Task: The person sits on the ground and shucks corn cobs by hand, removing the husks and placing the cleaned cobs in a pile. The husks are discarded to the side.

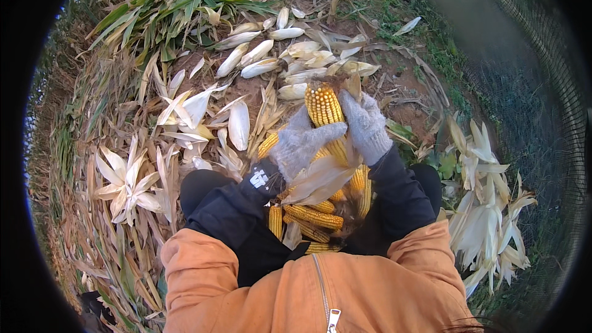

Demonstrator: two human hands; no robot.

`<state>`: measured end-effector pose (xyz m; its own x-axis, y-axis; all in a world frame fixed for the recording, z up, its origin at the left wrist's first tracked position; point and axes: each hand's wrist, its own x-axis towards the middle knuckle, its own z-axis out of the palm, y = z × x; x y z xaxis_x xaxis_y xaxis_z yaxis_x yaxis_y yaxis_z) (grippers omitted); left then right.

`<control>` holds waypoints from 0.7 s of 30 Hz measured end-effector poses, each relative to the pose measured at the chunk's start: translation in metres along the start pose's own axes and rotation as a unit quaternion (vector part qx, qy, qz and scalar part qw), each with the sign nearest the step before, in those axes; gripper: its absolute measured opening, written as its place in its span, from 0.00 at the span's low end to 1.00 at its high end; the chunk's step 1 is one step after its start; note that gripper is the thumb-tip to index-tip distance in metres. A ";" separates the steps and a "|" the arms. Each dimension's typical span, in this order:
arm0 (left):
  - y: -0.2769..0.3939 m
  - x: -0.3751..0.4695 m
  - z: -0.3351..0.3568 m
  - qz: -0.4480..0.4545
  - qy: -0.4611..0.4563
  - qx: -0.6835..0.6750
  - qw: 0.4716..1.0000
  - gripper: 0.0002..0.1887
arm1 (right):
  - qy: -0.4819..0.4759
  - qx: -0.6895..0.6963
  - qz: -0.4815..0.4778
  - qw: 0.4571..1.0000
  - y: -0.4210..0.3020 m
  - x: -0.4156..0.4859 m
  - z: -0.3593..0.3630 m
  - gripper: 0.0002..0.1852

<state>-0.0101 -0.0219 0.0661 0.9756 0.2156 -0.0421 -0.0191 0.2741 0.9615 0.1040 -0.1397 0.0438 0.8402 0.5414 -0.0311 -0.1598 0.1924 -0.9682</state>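
Observation:
Both my hands wear pale grey knitted gloves. My left hand (300,143) is closed around a yellow ear of corn (323,106), its thumb across the kernels. On the right side of that ear, my right hand (367,122) grips dry husk (352,85) near the tip. Another peeled husk (323,178) hangs below, between my wrists. Several bare yellow cobs (314,216) lie in a heap between my legs, partly hidden by my hands and the husk.
Beyond my hands, several corn ears in pale husks (256,53) lie on the soil. Green corn leaves (203,2) are piled at the upper left. Loose husks (127,185) and dry stalks cover the left side; more husks (490,212) lie at right, beside dark netting (550,101).

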 end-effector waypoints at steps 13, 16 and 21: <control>-0.010 0.007 -0.032 -0.098 -0.201 -0.301 0.927 0.33 | 0.008 0.315 -0.121 0.942 -0.017 0.019 -0.056 0.17; -0.004 0.006 -0.039 -0.083 -0.183 -0.075 0.977 0.41 | 0.099 0.115 -0.137 0.979 -0.016 0.017 -0.047 0.13; 0.014 0.001 -0.037 -0.100 -0.169 -0.175 0.965 0.40 | 0.078 0.029 -0.121 0.989 -0.014 0.009 -0.033 0.11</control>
<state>-0.0173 0.0168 0.0692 0.9818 -0.1768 -0.0693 0.1621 0.5907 0.7905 0.1308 -0.1640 0.0488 0.9262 0.3426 0.1574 0.0297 0.3498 -0.9363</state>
